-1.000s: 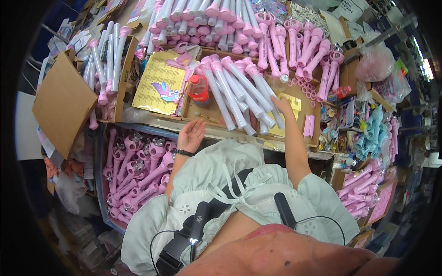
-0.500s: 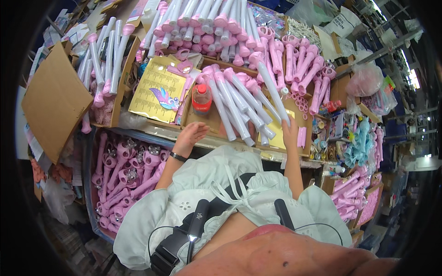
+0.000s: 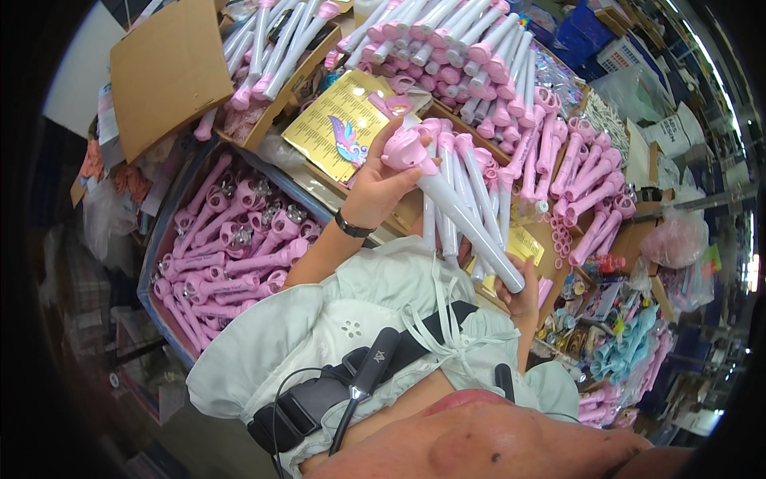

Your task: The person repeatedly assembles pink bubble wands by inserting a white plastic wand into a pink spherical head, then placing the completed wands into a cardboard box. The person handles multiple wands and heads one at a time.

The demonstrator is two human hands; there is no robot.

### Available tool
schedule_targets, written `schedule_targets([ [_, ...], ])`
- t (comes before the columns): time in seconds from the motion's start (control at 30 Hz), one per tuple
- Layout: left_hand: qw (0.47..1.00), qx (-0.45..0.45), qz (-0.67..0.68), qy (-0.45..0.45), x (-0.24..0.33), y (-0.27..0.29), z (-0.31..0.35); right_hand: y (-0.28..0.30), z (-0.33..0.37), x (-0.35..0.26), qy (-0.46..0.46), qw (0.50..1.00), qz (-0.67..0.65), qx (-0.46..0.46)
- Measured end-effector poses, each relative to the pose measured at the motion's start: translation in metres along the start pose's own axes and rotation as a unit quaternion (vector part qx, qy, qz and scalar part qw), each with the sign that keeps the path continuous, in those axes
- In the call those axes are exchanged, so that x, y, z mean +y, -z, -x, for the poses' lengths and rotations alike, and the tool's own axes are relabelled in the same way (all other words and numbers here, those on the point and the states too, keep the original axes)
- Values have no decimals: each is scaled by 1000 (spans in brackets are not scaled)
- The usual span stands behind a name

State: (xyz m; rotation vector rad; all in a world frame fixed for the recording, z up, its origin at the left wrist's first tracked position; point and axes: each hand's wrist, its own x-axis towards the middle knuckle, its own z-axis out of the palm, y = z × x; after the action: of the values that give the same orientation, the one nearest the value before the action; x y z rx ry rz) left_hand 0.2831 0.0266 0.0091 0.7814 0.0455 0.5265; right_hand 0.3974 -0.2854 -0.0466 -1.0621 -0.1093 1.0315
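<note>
A toy wand with a pink ring-shaped head and a long white tube point(image 3: 471, 223) is held slantwise in front of me by both hands. My left hand point(image 3: 381, 188) is closed around the pink head, thumb along its collar. Lower and to the right, my right hand point(image 3: 523, 299) grips the tube's far end. Directly behind lie several similar white-tubed wands point(image 3: 448, 199), heads away from me, in a shallow cardboard tray. Left of them is a gold printed sheet point(image 3: 323, 120) bearing a purple and blue wing-shaped piece point(image 3: 347, 142).
A blue-rimmed bin of pink wand handles point(image 3: 231, 259) stands at my left. Beyond it, a cardboard flap point(image 3: 163, 76) rises beside a box of wands point(image 3: 275, 60). A large stack of white-tubed wands point(image 3: 447, 44) lies at the back, with pink handles point(image 3: 590, 172) and small pink rings point(image 3: 561, 239) rightward.
My right hand has drawn a wand off the pile toward me. My left hand, empty before, now grips its pink head. The view has turned, shifting the scene.
</note>
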Motion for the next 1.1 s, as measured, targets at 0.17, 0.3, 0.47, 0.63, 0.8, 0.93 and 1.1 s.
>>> schedule_targets([
  [0.17,978,18,-200,-52,2,-4,11,-1,1,-5,195,980,27,-15],
  [0.3,969,2,-242,-45,-1,-3,16,4,-9,-10,186,978,-73,57],
  [0.47,899,4,-426,-101,-1,1,22,9,-27,-9,217,964,-113,108],
  [0.63,873,19,-475,-110,1,5,30,9,-35,-16,230,958,-162,56],
  [0.8,908,60,-409,-67,1,9,36,1,-35,-27,243,958,-149,-1],
  [0.93,923,63,-378,-30,2,15,39,-8,-29,-35,271,955,-121,-7],
  [1.1,930,75,-360,3,1,23,40,-15,-19,-42,275,961,-42,10],
])
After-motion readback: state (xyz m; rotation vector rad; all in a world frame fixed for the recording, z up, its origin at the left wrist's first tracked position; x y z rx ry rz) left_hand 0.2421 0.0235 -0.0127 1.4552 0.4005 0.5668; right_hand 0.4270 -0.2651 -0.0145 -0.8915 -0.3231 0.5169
